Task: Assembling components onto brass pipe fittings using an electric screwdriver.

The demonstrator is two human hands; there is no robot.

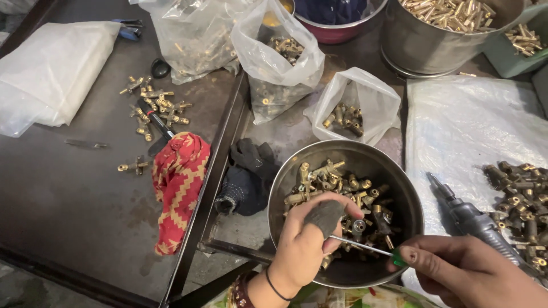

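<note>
1. Nearest me, my left hand (305, 242) is closed on a small brass valve fitting (358, 226), held over the steel bowl (285, 177); a grey cover sits on the thumb.
2. My right hand (465, 271) is clamped on a thin screwdriver (365, 246) with a green handle, its tip at the fitting. The 2 hands sit near each other, joined only through the tool.
3. The bowl below holds a heap of brass fittings (337, 182).
4. Just right of it, a grey power driver (476, 222) lies on a white plastic sheet (462, 125), beside a pile of darker fittings (522, 194).
5. Left of the bowl lie a dark glove (248, 177) and a red patterned cloth (178, 182) on the dark surface (68, 194).
6. Farther out, loose fittings (154, 108) are scattered on the surface, and a folded white bag (51, 71) lies at the left.
7. Farthest, 3 clear bags (279, 57) hold brass parts, and a large steel pot (434, 34) is full of brass pieces.
</note>
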